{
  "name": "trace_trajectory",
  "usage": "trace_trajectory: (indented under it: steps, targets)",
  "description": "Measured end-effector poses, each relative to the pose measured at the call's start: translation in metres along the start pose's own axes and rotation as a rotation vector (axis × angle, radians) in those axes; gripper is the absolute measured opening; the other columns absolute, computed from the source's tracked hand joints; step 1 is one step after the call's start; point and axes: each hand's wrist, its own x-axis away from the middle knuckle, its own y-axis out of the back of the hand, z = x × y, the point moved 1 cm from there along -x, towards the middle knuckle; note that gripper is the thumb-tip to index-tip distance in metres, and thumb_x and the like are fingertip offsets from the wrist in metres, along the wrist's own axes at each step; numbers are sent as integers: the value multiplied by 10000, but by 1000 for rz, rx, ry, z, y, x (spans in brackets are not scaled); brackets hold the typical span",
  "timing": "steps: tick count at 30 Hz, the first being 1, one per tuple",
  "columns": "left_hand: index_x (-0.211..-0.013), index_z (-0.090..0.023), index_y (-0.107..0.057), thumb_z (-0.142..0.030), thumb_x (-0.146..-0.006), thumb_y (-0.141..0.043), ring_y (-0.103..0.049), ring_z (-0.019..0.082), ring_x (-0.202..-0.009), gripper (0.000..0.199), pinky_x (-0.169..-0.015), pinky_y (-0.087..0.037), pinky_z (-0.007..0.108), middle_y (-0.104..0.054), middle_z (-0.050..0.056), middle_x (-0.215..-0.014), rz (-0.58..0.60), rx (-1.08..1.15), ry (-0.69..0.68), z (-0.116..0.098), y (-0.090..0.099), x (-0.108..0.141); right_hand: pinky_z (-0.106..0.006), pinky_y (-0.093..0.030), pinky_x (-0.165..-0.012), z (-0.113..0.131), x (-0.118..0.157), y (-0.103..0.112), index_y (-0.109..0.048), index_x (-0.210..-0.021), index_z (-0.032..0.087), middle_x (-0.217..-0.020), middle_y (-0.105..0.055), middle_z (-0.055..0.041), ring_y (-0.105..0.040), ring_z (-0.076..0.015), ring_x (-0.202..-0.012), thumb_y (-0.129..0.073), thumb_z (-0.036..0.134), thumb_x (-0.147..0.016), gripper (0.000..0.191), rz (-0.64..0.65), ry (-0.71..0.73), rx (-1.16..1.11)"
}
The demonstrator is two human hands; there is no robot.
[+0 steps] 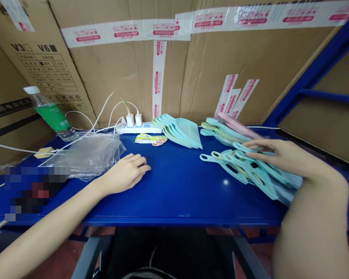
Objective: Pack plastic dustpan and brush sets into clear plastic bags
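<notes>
My left hand (128, 170) rests on the blue table beside a pile of clear plastic bags (87, 153). Its fingers are loosely bent with the thumb apart, and nothing shows in it. On the right, my right hand (275, 153) has thumb and fingers closed around the handle of a mint-green hand brush (269, 169), on top of a heap of similar brushes (235, 170) with looped handles. Greyish bristles stick out under my wrist, partly hidden. At the back middle lies a nested stack of mint-green dustpans (183, 131).
Behind the brushes lie plastic-wrapped pieces, green and pink (235, 126). A white power strip (139, 128) with chargers and cables stands at the back, near printed labels (149, 139). A bottle (52, 116) and a yellowish block (43, 152) are at left. Cardboard walls (119, 69) enclose the table.
</notes>
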Motion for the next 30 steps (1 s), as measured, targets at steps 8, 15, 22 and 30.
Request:
trace_trajectory:
  steps: [8, 15, 22, 30]
  targets:
    - [-1056, -178, -667, -171, -969, -409, -562, 187, -829, 272, -792, -437, 339, -636, 66, -963, -8, 1, 3, -1, -1, 0, -456, -543, -828, 21, 0, 0, -714, -1035, 178, -1130, -743, -127, -694, -357, -970, -415, 494, -721, 537, -45, -7, 20]
    - [-1062, -181, -668, -173, -966, -413, -560, 183, -825, 272, -783, -434, 333, -635, 64, -955, 2, -1, 10, -1, -2, -1, -479, -508, -915, 33, -3, -7, -727, -1038, 174, -1157, -729, -142, -670, -354, -1037, -409, 461, -758, 512, -90, 168, 23]
    - [-1063, -182, -662, -177, -968, -416, -562, 185, -814, 264, -779, -435, 335, -639, 61, -960, -9, 3, 10, 0, -4, 0, -525, -519, -865, 43, -13, -23, -734, -1029, 186, -967, -753, -143, -673, -332, -953, -427, 413, -846, 423, -165, 445, 14]
    - [-1054, -182, -662, -183, -971, -406, -564, 183, -799, 269, -763, -438, 329, -636, 61, -944, -19, 2, 6, 0, -3, -1, -447, -516, -750, 51, -18, -37, -718, -1054, 205, -816, -695, -99, -647, -279, -818, -468, 379, -894, 344, -240, 599, -15]
